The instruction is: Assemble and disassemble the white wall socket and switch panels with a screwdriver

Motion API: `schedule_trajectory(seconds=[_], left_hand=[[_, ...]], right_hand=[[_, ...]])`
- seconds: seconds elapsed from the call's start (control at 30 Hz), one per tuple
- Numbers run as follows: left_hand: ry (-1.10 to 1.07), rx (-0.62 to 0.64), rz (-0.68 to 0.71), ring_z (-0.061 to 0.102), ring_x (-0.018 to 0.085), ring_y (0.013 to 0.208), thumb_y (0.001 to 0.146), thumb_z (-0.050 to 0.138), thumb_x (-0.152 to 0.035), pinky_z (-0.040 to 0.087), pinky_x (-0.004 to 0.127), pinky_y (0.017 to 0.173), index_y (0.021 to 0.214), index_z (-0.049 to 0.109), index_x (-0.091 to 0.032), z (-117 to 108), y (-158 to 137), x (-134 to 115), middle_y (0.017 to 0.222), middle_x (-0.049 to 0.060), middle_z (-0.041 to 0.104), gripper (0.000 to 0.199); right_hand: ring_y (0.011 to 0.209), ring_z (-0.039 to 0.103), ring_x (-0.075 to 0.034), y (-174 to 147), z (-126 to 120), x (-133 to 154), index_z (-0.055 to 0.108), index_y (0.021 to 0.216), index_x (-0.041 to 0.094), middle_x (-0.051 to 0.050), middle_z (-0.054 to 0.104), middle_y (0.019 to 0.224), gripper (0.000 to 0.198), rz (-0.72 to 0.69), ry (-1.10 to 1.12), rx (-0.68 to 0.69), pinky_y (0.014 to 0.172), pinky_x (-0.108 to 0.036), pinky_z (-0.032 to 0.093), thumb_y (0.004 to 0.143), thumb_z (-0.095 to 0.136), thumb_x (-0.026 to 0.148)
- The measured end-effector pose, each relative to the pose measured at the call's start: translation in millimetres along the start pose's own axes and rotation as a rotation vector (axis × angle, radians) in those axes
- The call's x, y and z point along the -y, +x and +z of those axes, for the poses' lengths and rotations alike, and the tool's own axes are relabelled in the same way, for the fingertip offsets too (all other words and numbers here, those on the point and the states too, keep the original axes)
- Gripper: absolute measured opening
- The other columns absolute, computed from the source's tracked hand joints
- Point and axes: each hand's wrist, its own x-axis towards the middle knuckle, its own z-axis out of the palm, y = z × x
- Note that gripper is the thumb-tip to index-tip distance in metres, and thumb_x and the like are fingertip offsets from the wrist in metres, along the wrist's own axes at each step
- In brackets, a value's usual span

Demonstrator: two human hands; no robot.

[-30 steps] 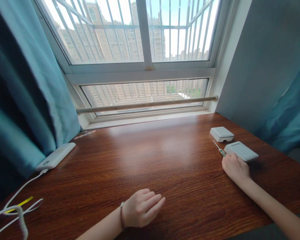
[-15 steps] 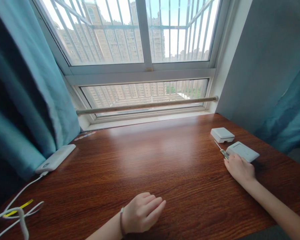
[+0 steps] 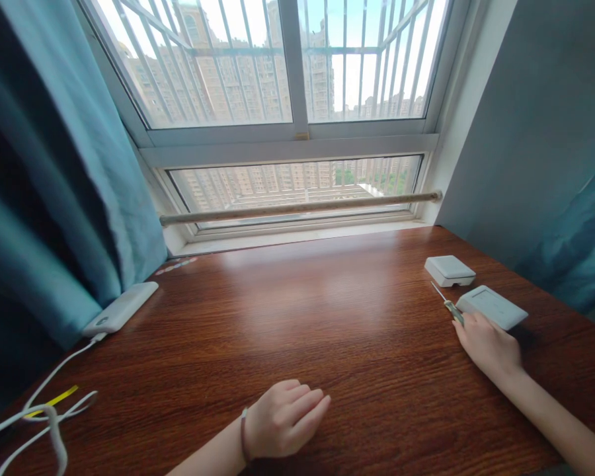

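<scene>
Grips the screwdriver by its handle in the fingers of the right hand, just beside a flat white case on the tabletop. Has its tip near a white box. Holds the left hand well apart, with fingers curled inward.

**Glossy wood grain, white plastic, soft cloth**

Surface: wood-look, streaky grain, glossy, pale sheen toward the far side. Rear white box and front white box: smooth plastic by look, low shine. Screwdriver: metal-looking shaft; handle finish too small to judge. White slab: smooth plastic look. Curtain: cloth, faint sheen on folds. Wall: matt. Window frame: smooth, metal or plastic, cannot tell.
</scene>
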Motion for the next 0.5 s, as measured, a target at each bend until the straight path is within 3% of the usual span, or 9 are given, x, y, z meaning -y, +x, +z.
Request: schedule_trajectory(seconds=[0.17, 0.33, 0.43, 0.5], left_hand=[[0.008, 0.001, -0.013, 0.059, 0.012, 0.059, 0.085, 0.043, -0.012, 0.050, 0.024, 0.052, 0.101, 0.058, -0.007, 1.0, -1.5, 0.8, 0.076, 0.010, 0.066, 0.023], [-0.009, 0.035, 0.000, 0.058, 0.013, 0.057, 0.081, 0.046, -0.010, 0.046, 0.026, 0.046, 0.101, 0.057, -0.004, 3.0, -3.2, 1.5, 0.077, 0.010, 0.067, 0.024], [-0.006, 0.031, -0.010, 0.058, 0.013, 0.058, 0.081, 0.047, -0.010, 0.046, 0.025, 0.047, 0.102, 0.057, -0.004, 2.9, -2.6, 1.9, 0.075, 0.010, 0.066, 0.024], [0.000, 0.017, -0.020, 0.057, 0.012, 0.057, 0.080, 0.047, -0.010, 0.045, 0.024, 0.046, 0.101, 0.058, -0.005, 2.3, -1.6, 1.9, 0.075, 0.009, 0.066, 0.024]], right_hand=[[0.064, 0.059, -0.020, 2.1, 6.3, 0.2, 0.056, 0.076, 0.017, -0.006, 0.060, 0.073, 0.026, 0.004, 0.030, -0.016, 0.046, -0.026, 0.020, 0.089, 0.040, 0.032], [0.064, 0.055, -0.022, 2.8, -11.1, -2.6, 0.058, 0.075, 0.015, -0.009, 0.059, 0.070, 0.033, -0.001, -0.036, -0.091, 0.049, -0.028, 0.025, 0.087, 0.040, 0.039], [0.078, 0.054, -0.026, 12.7, -17.5, -24.9, 0.061, 0.093, 0.014, -0.012, 0.062, 0.082, 0.034, 0.038, 0.007, -0.201, 0.062, -0.032, 0.034, 0.084, 0.044, 0.043], [0.096, 0.051, -0.029, 22.9, -7.9, -50.1, 0.052, 0.117, 0.013, -0.015, 0.058, 0.110, 0.049, 0.096, 0.108, -0.276, 0.078, -0.034, 0.036, 0.081, 0.048, 0.045]])
